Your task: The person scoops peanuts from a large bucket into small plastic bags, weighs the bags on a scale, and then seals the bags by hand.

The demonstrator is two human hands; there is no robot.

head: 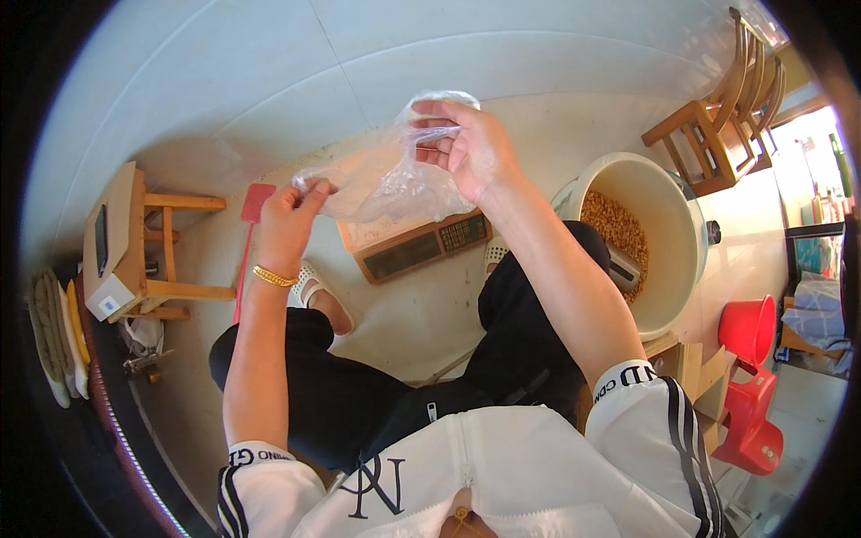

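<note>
A clear plastic bag (397, 181) is stretched between my two hands, above a digital weighing scale (424, 245) on the floor. My left hand (296, 208) pinches one end of the bag between thumb and fingers. The fingers of my right hand (464, 144) are inside or behind the film at the bag's other end, with folds of plastic around them. To the right stands a large pale bucket (666, 249) holding corn kernels (609, 215), with a metal scoop (624, 269) lying in them.
A red fly swatter (255, 203) lies left of the scale, beside a wooden stool (192, 289) bearing a cardboard box (118, 249). Wooden chairs (716, 134) stand at upper right. A red bucket (746, 329) and a red plastic stool (750, 420) are at lower right.
</note>
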